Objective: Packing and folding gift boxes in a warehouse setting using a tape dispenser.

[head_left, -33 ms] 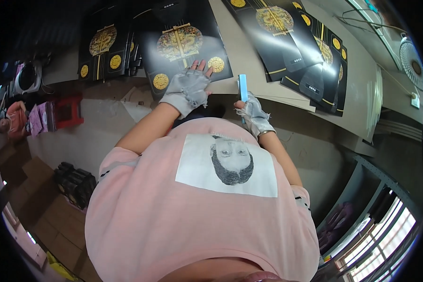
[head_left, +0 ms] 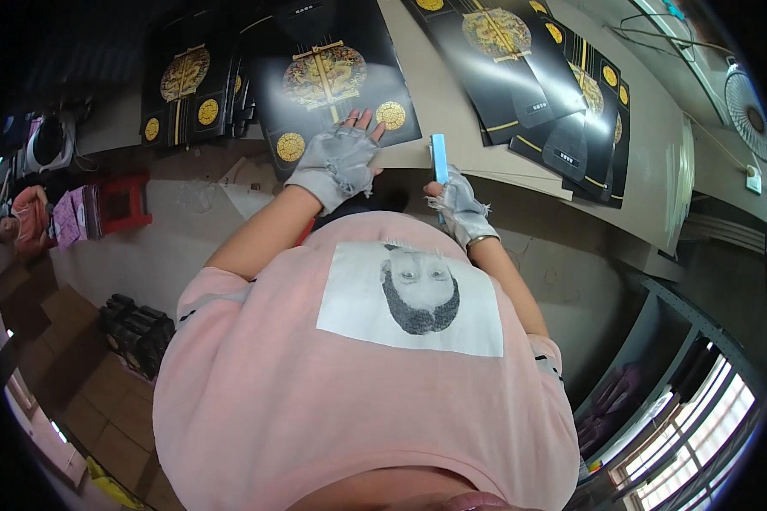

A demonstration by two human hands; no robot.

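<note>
My left hand (head_left: 337, 162), in a worn grey fingerless glove, lies flat with fingers stretched on the near edge of a glossy black printed sheet (head_left: 332, 47). Gold roundels and a colourful round emblem decorate that sheet. At the table's front edge, my right hand (head_left: 460, 209) wears a similar glove and is closed around a light-blue stapler (head_left: 439, 159), which points away from me. Its lower end is mostly hidden by the fingers. The stapler is apart from the sheet, just to its right.
More black printed sheets (head_left: 183, 85) lie at the left, and an overlapping pile (head_left: 537, 85) spreads over the table (head_left: 477, 157) at the right. A white fan (head_left: 746, 111) stands far right. On the left are a red stool (head_left: 126, 203), a seated person (head_left: 30, 217) and black bundles (head_left: 136, 332).
My left hand and forearm have shifted very slightly to the left. The right hand and the stapler stay in place.
</note>
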